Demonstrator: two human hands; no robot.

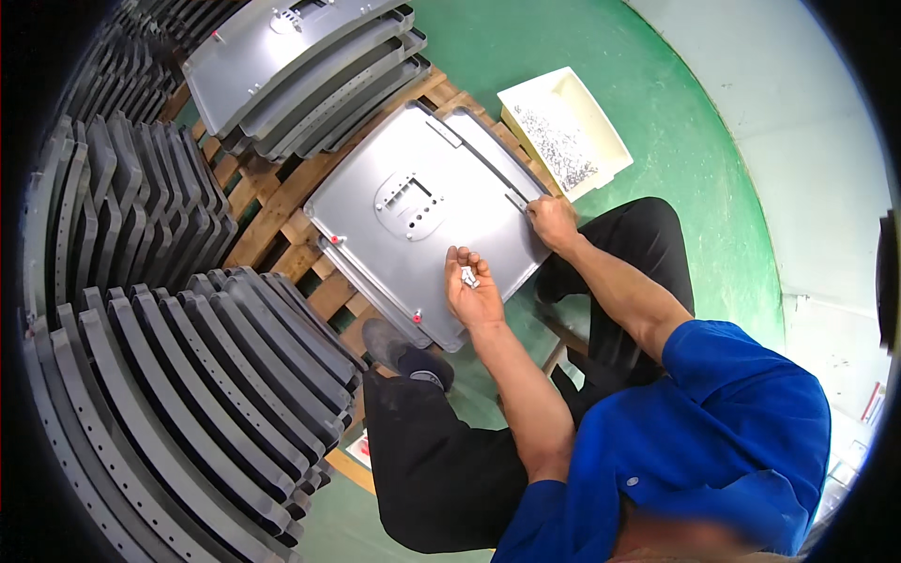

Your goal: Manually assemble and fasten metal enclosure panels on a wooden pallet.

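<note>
**Head view: small metal pieces (469, 277) are resting in a cupped hand above a grey panel (469, 214)**

Watching from afar, I am seeing the left hand (475, 295) turning its palm up, half-curled fingers holding the pieces loosely; a tilting wrist could spill them. Close by, a shoe (383, 342) is sitting near the panel's edge, so a careless foot could jolt the work.

The panel is lying flat, apparently over another one set askew, on a wooden pallet (272, 225); leaning hard on one side could shift it. Farther along, the right hand (554, 223) is keeping its fingers narrow at the right edge, beside a slotted strip (516, 200); I cannot tell whether they are gripping anything.

Beyond, a cream bin (603, 127) is holding many small parts; a knock could scatter them. Farthest off, stacked panels (272, 56) are overhanging unevenly, so a bump could slide one.
</note>
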